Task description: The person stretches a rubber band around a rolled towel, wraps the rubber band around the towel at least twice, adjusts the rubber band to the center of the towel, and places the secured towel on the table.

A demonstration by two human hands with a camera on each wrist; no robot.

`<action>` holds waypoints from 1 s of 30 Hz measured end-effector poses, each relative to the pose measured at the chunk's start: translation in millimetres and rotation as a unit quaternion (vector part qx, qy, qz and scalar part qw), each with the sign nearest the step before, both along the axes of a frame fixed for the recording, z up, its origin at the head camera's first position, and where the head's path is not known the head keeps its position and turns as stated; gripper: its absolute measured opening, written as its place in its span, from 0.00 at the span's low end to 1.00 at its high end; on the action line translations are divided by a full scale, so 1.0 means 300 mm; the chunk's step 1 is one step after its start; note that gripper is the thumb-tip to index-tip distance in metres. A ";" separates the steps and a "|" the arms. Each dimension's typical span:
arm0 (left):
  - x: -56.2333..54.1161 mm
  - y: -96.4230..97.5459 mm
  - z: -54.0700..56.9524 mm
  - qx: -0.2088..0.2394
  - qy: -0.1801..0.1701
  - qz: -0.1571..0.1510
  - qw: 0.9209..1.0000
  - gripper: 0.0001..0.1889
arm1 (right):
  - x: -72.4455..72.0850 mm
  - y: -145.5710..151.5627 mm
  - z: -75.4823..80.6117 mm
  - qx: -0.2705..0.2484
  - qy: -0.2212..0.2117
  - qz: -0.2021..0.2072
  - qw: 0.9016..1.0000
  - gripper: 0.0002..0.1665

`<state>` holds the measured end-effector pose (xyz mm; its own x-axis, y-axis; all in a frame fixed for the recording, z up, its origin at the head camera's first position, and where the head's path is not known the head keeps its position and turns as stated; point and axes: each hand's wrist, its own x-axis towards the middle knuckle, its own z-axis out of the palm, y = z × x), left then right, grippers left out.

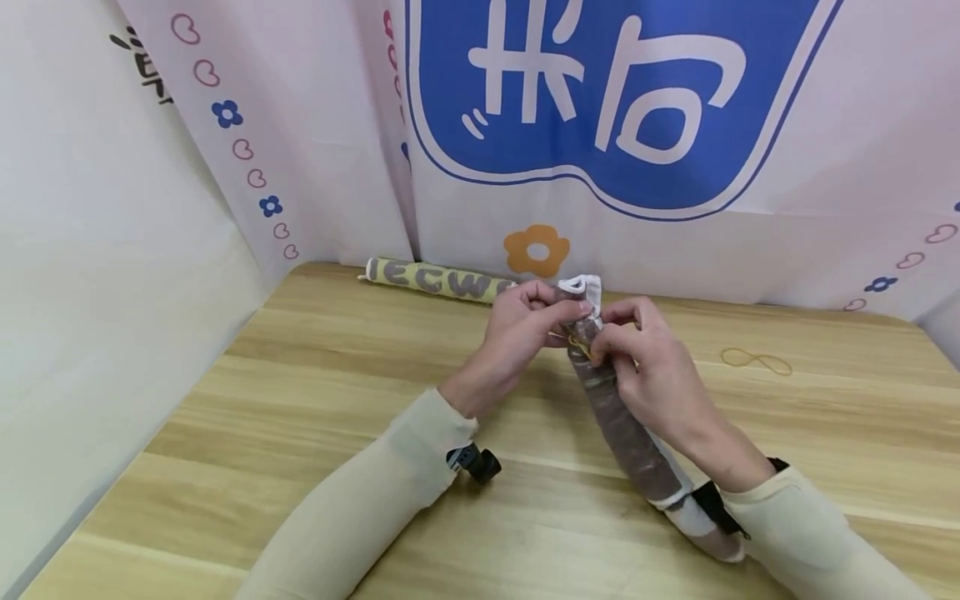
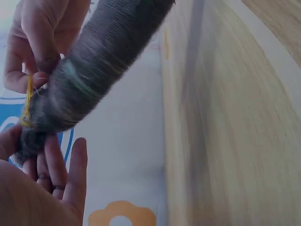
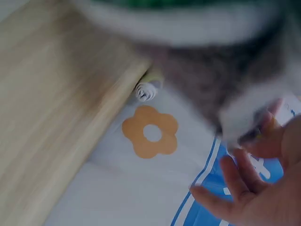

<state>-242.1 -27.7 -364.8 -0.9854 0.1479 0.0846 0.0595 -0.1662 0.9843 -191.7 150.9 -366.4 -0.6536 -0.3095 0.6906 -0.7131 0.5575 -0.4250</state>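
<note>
A long grey-brown rolled-up towel [image 1: 618,425] with pale stripes slants from the middle of the table toward my right forearm. Its far end shows a folded white edge. My left hand [image 1: 513,340] pinches that end between thumb and fingers. Just below, my right hand [image 1: 663,387] pinches a yellow rubber band [image 2: 28,101], which lies against the narrowed end of the towel. The left wrist view shows the towel's fuzzy surface and both hands at its end. In the right wrist view the towel is blurred and hides part of the fingers.
Along the table's back edge lies a yellow-green roll [image 1: 431,279] with grey letters, partly behind my left hand. A second rubber band [image 1: 756,361], twisted into a figure eight, lies on the wooden table [image 1: 315,383] at the right. A printed cloth backdrop [image 1: 337,192] hangs behind.
</note>
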 end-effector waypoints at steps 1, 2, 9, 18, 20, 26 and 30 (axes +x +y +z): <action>0.002 0.005 0.000 -0.005 0.006 0.007 1.000 0.13 | -0.002 0.001 -0.003 0.003 0.014 -0.005 1.000 0.25; 0.005 0.010 0.001 -0.011 0.013 0.015 1.000 0.14 | -0.002 0.002 -0.005 0.007 0.023 -0.009 1.000 0.25; 0.016 0.020 -0.003 -0.060 0.078 0.053 0.994 0.15 | 0.016 0.009 0.013 0.003 -0.127 -0.014 0.992 0.12; 0.002 -0.004 -0.011 -0.058 0.089 0.010 0.994 0.12 | 0.017 0.000 0.032 0.010 -0.227 -0.032 0.973 0.19; -0.012 -0.014 -0.017 -0.027 0.066 -0.035 0.997 0.10 | 0.010 0.008 0.032 -0.025 -0.252 -0.026 0.967 0.17; -0.047 -0.033 -0.034 0.017 0.011 -0.117 0.993 0.17 | -0.014 0.034 0.025 -0.109 -0.333 0.006 0.936 0.13; -0.053 -0.029 -0.031 0.009 0.006 -0.088 0.996 0.15 | -0.024 0.033 0.013 -0.116 -0.323 0.021 0.939 0.12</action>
<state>-258.0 -36.5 -374.1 -0.9432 0.3169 0.0996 0.0386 -0.1934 0.9804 -198.9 160.9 -362.7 -0.9500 -0.2337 0.2072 -0.2844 0.3733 -0.8830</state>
